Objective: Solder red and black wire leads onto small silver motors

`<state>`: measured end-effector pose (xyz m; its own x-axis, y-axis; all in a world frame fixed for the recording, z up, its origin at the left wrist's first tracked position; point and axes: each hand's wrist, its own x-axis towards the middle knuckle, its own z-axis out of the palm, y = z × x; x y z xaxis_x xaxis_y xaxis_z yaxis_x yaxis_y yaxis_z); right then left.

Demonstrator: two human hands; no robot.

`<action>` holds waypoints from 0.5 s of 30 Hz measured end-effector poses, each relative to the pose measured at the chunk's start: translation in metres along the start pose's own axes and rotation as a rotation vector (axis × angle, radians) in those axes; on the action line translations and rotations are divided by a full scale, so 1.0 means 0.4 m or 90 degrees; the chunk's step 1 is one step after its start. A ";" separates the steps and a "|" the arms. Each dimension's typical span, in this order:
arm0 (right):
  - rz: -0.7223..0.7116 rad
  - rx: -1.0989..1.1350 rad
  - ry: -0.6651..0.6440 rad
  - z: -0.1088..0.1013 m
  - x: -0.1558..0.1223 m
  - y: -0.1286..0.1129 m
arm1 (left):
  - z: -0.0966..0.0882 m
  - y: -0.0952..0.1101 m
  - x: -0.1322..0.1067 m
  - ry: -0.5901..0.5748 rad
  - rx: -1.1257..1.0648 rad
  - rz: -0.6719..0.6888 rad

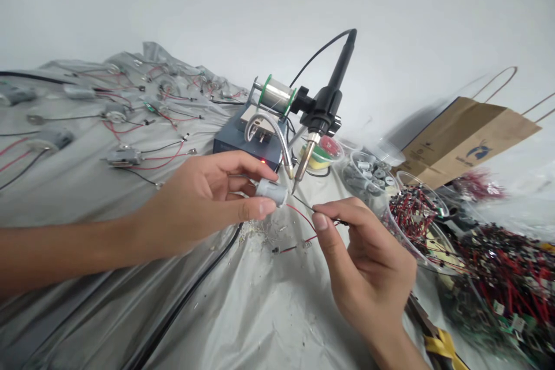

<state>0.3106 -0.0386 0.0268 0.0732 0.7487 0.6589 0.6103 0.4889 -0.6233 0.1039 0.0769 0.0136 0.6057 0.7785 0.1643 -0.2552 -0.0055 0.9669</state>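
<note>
My left hand (pixel 203 202) holds a small silver DC motor (pixel 272 192) between fingers and thumb, with its end facing right. My right hand (pixel 368 260) pinches a thin black wire (pixel 309 206), which reaches towards the motor, and a red wire (pixel 301 214) curves below it. Just above the motor hang the tip of a soldering iron (pixel 306 156) and a flexible metal solder feed tube (pixel 277 139). The iron is mounted on a blue soldering station (pixel 234 141) with a solder spool (pixel 275 95). The iron's tip and the motor look close, but their gap is hard to judge.
A grey plastic sheet (pixel 108 185) holds several wired motors and a black cable (pixel 186 295). To the right are clear bowls of motors (pixel 368 176) and red-black wires (pixel 416 219), a heap of wires and green boards (pixel 503 283), and a paper bag (pixel 463 141).
</note>
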 end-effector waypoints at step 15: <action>-0.002 -0.009 0.027 -0.001 -0.001 -0.001 | -0.007 -0.005 0.000 -0.007 0.010 0.019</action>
<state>0.3104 -0.0392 0.0270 0.1042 0.7275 0.6781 0.6213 0.4848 -0.6156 0.1024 0.0786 0.0112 0.6065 0.7708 0.1953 -0.2613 -0.0388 0.9645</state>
